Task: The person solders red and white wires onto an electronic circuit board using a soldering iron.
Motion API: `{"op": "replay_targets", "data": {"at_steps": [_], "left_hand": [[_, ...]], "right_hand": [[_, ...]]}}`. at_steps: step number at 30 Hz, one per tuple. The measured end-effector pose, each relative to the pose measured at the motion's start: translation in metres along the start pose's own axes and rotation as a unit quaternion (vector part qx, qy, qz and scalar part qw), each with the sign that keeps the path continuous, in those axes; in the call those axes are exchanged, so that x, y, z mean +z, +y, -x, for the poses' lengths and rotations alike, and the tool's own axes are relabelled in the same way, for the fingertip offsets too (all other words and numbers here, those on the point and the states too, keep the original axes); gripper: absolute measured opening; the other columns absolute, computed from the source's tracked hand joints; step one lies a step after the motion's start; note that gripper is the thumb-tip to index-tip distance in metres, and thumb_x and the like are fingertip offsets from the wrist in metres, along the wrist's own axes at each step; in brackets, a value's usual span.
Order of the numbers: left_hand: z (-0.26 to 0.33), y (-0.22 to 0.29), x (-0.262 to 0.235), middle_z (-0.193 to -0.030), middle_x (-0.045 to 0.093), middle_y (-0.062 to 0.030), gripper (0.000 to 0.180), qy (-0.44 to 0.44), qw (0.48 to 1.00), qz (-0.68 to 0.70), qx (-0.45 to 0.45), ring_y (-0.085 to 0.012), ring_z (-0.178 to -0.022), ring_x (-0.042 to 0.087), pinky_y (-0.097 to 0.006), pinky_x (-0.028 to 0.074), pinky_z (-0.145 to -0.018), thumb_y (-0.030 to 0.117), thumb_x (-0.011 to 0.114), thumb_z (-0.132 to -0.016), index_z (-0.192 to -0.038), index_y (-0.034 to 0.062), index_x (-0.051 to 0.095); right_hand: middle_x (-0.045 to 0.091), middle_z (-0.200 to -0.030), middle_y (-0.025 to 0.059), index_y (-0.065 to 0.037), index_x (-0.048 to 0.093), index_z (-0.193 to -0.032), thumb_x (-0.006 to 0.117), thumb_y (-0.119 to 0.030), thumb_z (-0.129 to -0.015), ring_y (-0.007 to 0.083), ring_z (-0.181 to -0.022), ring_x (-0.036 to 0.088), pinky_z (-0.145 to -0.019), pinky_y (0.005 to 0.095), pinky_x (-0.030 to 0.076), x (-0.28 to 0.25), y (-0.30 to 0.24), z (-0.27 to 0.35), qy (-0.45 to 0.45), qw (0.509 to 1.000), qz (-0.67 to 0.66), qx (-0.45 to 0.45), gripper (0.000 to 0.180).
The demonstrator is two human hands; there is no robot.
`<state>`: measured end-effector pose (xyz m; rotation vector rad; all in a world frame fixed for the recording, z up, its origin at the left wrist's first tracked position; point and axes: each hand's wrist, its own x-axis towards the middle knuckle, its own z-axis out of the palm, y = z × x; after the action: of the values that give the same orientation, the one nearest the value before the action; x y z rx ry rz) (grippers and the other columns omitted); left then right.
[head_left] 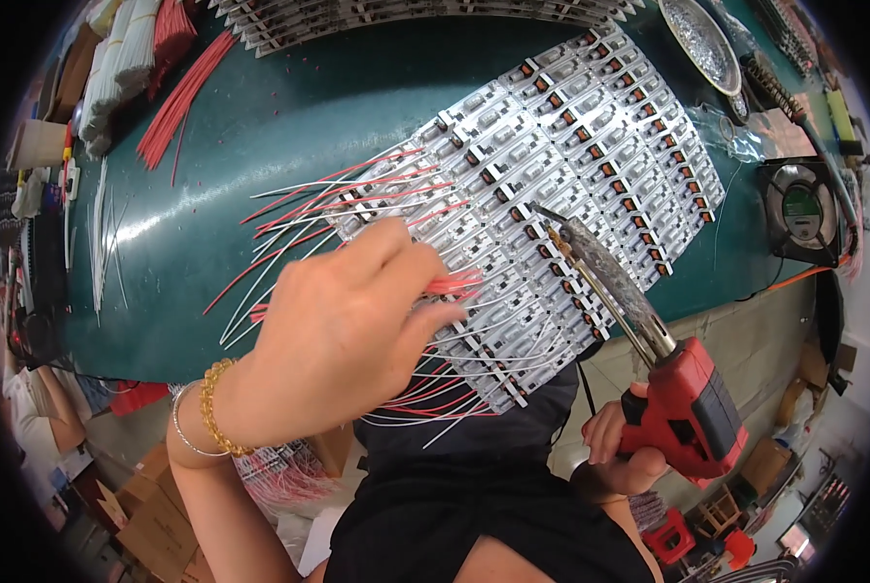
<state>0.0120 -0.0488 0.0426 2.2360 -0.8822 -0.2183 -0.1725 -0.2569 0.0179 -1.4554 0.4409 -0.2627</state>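
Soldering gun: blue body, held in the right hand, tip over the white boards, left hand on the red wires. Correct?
Not quite. The head view shows the soldering gun has a red body with dark grips, not blue. The rest holds: the right hand holds it, its tip is over the white boards, and the left hand is on the red wires.

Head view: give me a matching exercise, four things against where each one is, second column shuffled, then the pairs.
Things:
1. soldering gun
2. bundle of loose red wires
3. small black fan
4. panel of white circuit strips

Places:
A. far left of the green mat
B. off the mat, at the right edge
C. in the right hand
D. middle of the mat, under the left hand

Pairs: 1-C, 2-A, 3-B, 4-D
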Motion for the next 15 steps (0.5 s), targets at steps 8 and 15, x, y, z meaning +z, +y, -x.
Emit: {"op": "replay_targets", "data": {"at_steps": [8, 15], "left_hand": [[0.007, 0.000, 0.012, -0.074, 0.048, -0.0084, 0.015, -0.017, 0.998, -0.035, 0.039, -0.0260, -0.058, 0.056, -0.036, 0.041, -0.046, 0.006, 0.070, -0.074, -0.079, 0.0037, 0.056], [-0.013, -0.007, -0.003, -0.075, 0.058, -0.0068, 0.008, 0.050, 0.996, 0.046, -0.051, -0.0168, -0.058, 0.053, -0.029, 0.042, -0.052, 0.004, 0.070, -0.077, -0.082, 0.0015, 0.064]], "right_hand": [[0.042, -0.046, -0.0025, 0.009, 0.041, -0.124, 0.059, -0.068, -0.080, 0.0109, -0.038, 0.044, -0.042, 0.0246, 0.039, -0.001, 0.001, 0.001, -0.011, 1.000, -0.003, 0.004, 0.091], [0.042, -0.046, -0.0029, 0.007, 0.040, -0.126, 0.059, -0.071, -0.076, 0.0110, -0.038, 0.044, -0.043, 0.0250, 0.040, -0.016, 0.013, 0.001, -0.047, 0.999, -0.024, 0.002, 0.095]]}}
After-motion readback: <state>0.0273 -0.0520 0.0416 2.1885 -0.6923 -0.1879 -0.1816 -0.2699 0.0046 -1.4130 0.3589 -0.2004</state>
